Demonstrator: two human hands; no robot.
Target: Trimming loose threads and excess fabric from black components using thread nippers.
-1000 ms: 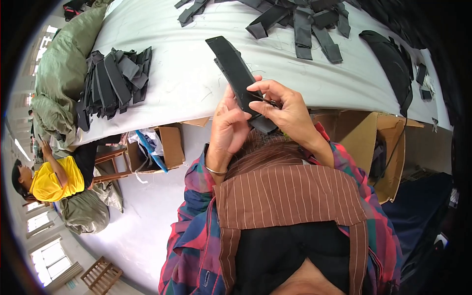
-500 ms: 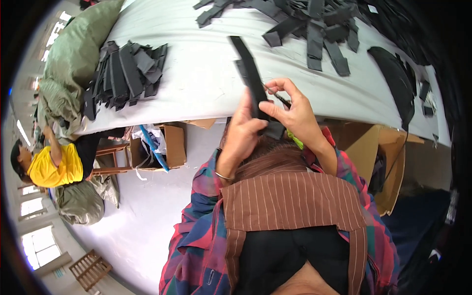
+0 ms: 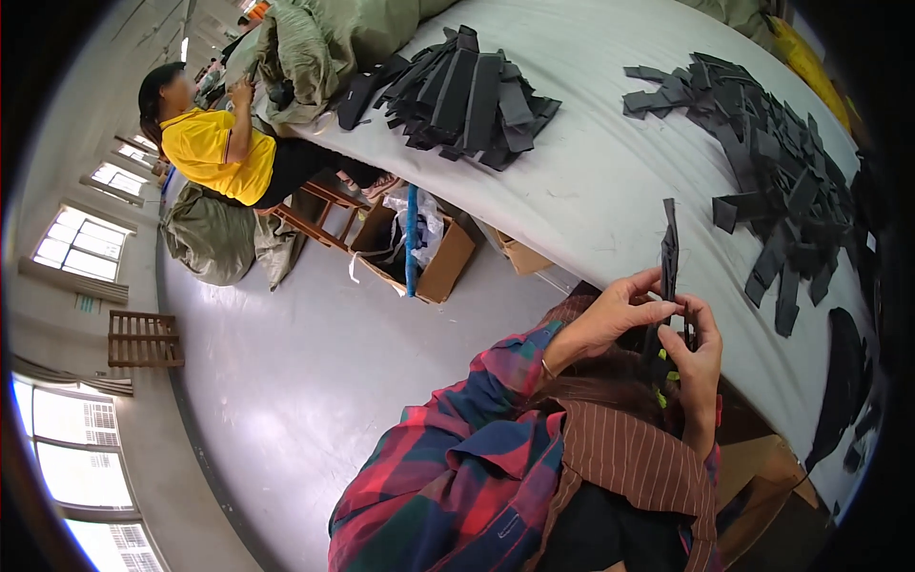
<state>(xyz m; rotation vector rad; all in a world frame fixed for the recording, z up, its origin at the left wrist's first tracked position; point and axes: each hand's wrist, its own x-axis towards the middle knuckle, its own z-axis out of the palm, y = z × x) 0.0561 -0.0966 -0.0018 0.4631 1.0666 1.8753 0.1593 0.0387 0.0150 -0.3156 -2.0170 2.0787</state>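
A black fabric strip (image 3: 670, 250) stands on edge in front of me at the table's near edge. My left hand (image 3: 610, 315) is closed on it, pinching its lower part between thumb and fingers. Close beside it, my right hand (image 3: 701, 357) is closed too, thumb and fingertips together at the strip's lower end. A thin dark piece shows between the right fingers, too small to name. The strip's bottom is hidden behind the hands.
On the white-covered table (image 3: 581, 181) lie a fanned pile of black strips (image 3: 477, 100) and a larger heap of strips (image 3: 786, 172). Below stands an open cardboard box (image 3: 448, 267). A person in yellow (image 3: 224, 143) sits at the far left beside green sacks (image 3: 214, 234).
My view has swung left, so the table and piles appear farther right. The strip has turned from showing its flat face to standing nearly edge-on, and both hands have drawn close together.
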